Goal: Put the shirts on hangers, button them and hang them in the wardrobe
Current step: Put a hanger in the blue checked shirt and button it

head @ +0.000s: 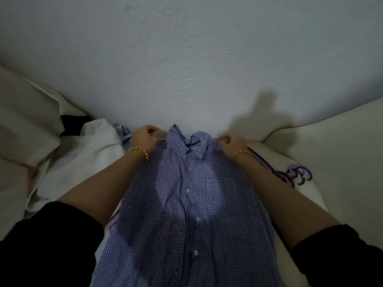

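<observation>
A blue-and-white checked shirt (pixel 186 204) lies front up along the bed, collar toward the wall, its button placket running down the middle. My left hand (pixel 145 139) grips the shirt's left shoulder beside the collar. At the other shoulder my right hand (pixel 231 145) pinches the fabric with curled fingers. Purple hangers (pixel 290 175) lie on the bed just right of my right forearm. No hanger shows inside the shirt.
A white garment (pixel 91 154) is heaped to the left of the shirt, with a light blue one (pixel 123 133) and something dark (pixel 70 123) behind it. A cream pillow (pixel 27 121) sits far left. A white wall (pixel 186 59) stands directly behind the bed.
</observation>
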